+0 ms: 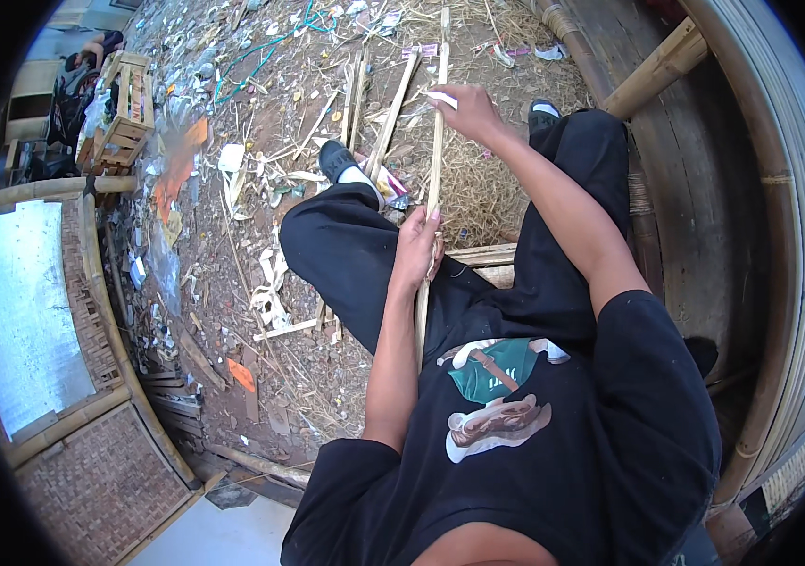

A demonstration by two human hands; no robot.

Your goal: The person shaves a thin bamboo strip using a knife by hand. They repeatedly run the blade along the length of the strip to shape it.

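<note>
Upper centre: the long pale strip (pixel 435 174) reaches the frame's top edge, where its far end cannot be determined; its near end is lost against the dark shirt (pixel 600 434), which the lower edge cuts off. At centre, the left hand (pixel 415 247) covers part of the strip. The white object (pixel 442 98) at the right hand (pixel 471 113) is too small to identify. Upper left: a second person (pixel 93 53), small and indistinct; an orange sheet (pixel 174 176), blurred. Upper right: a shoe (pixel 544 107), partly hidden by the trouser leg (pixel 586 156).

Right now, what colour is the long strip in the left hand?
The strip is pale yellowish tan, seen best in the head view.
</note>
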